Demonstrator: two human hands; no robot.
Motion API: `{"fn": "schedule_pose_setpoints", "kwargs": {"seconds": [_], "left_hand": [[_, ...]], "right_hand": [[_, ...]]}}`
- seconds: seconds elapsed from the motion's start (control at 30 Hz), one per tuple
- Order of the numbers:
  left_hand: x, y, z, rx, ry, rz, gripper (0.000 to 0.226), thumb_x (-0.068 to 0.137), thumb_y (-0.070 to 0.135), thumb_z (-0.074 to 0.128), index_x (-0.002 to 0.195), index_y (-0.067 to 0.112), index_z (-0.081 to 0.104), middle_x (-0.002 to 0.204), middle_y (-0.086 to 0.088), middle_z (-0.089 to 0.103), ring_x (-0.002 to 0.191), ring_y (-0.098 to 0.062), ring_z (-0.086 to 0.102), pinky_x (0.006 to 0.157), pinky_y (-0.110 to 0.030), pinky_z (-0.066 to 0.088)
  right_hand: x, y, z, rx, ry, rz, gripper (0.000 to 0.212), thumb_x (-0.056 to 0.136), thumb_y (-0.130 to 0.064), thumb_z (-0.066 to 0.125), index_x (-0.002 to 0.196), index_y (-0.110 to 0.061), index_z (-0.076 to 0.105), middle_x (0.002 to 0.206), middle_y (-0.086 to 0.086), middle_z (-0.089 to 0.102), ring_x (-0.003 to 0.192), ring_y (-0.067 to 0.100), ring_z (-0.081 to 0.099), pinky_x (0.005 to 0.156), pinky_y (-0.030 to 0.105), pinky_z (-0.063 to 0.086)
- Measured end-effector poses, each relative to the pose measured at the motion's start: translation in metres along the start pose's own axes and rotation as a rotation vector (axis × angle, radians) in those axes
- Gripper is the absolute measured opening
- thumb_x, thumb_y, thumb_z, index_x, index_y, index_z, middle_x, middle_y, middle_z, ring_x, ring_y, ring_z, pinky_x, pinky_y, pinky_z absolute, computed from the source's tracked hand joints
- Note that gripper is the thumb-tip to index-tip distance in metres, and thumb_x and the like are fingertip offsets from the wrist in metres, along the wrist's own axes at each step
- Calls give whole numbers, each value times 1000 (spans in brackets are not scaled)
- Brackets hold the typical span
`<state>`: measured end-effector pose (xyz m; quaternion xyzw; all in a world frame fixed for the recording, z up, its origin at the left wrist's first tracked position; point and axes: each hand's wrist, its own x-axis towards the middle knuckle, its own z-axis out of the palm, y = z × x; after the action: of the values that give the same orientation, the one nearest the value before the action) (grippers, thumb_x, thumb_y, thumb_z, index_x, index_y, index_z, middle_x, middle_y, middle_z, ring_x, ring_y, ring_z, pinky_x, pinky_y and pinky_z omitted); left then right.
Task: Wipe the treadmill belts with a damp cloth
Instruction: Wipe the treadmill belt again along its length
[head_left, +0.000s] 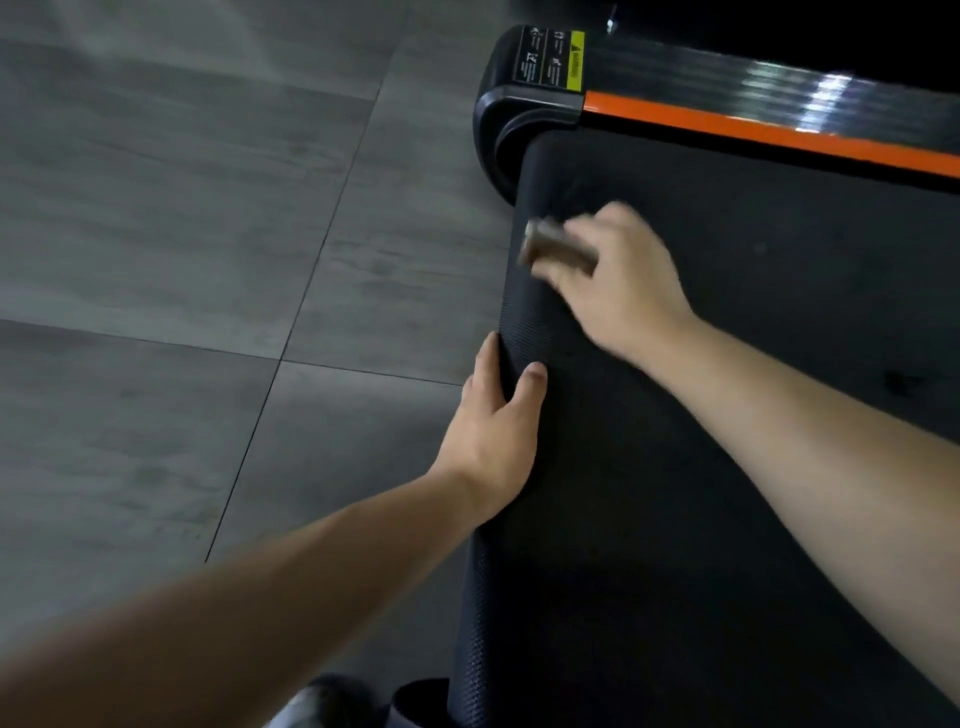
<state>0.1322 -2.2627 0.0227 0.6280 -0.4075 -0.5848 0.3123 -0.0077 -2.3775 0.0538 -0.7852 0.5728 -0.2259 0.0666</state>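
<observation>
The right hand (618, 275), its grip curled round a bunched cloth (556, 247), presses it onto the belt (753, 312) at its rounded end, near the corner cap (498, 114) and the orange-striped side rail (753, 124). The left hand (493, 431) grips that end, thumb on top and fingers wrapped over the edge. Wiping looks under way at this corner only; no damp sheen marks finished ground, so most of the belt seems left to do.

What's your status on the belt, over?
Left hand grips belt at rounded end. Right hand holds cloth on belt near end cap, blurred. Nothing seen blocking.
</observation>
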Motion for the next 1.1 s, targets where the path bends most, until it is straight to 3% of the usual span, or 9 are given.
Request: {"fn": "schedule_pose_setpoints", "kwargs": {"seconds": [0.1, 0.2, 0.33, 0.43, 0.63, 0.77, 0.9, 1.03, 1.1], "left_hand": [[1, -3, -1, -40, -19, 20, 66, 100, 56, 44, 161, 47, 19, 159, 12, 39, 144, -12, 38, 122, -39, 29], [4, -3, -1, -69, -26, 20, 69, 90, 58, 42, 157, 48, 24, 153, 13, 45, 139, -12, 44, 119, -39, 34], [17, 0, -5, -114, -13, -31, 39, 104, 45, 46, 142, 44, 37, 127, 12, 61, 112, -7, 58, 89, -23, 44], [34, 8, -8, -144, -19, -57, 53, 101, 54, 51, 149, 39, 35, 125, 14, 63, 112, -12, 62, 100, -30, 48], [48, 18, -3, -172, -9, -47, 39, 100, 55, 52, 135, 40, 45, 107, 18, 63, 96, -3, 60, 80, -24, 48], [45, 14, -4, -203, -4, -64, 37, 97, 59, 55, 129, 42, 49, 107, 18, 67, 99, -5, 64, 88, -29, 53], [46, 12, -5, -223, -30, -68, 32, 98, 57, 56, 124, 41, 50, 99, 17, 67, 88, 1, 65, 72, -18, 50], [45, 13, -5, -218, -28, -60, 24, 99, 54, 57, 118, 40, 51, 91, 15, 67, 67, 16, 60, 52, -4, 44], [44, 14, -6, -201, -32, -53, 24, 99, 54, 56, 117, 40, 50, 93, 15, 67, 68, 18, 58, 52, -3, 41]], "right_hand": [[-32, -10, -15, 118, -194, -175, 27, 88, -38, 77, 106, -17, 74, 95, -1, 55, 87, 17, 56, 74, 36, 47], [6, -5, -12, 43, -233, -229, 26, 87, -39, 77, 100, -17, 74, 92, 0, 53, 87, 23, 56, 74, 35, 43], [98, 9, 13, -116, -122, -55, 28, 86, -44, 75, 100, -20, 72, 99, 3, 48, 99, 32, 57, 80, 37, 44], [119, 6, 18, -169, -136, 43, 31, 87, -46, 74, 105, -21, 72, 103, 3, 46, 103, 32, 56, 82, 37, 42], [69, -16, -7, -72, -523, -151, 22, 83, -47, 79, 93, -28, 73, 93, -3, 55, 80, 13, 55, 67, 31, 40], [142, -3, 13, -288, -354, -37, 27, 82, -47, 79, 80, -23, 66, 95, 4, 57, 91, 28, 61, 71, 32, 41], [169, -6, 38, -487, -209, 89, 46, 85, -50, 75, 115, -16, 70, 123, 15, 54, 114, 36, 53, 93, 42, 47], [131, -12, 25, -321, -370, -56, 29, 82, -54, 76, 85, -27, 67, 95, 3, 60, 92, 26, 57, 74, 35, 43], [115, -12, 16, -249, -455, -120, 29, 80, -55, 79, 82, -28, 67, 89, 0, 53, 86, 22, 51, 72, 32, 39]]}}
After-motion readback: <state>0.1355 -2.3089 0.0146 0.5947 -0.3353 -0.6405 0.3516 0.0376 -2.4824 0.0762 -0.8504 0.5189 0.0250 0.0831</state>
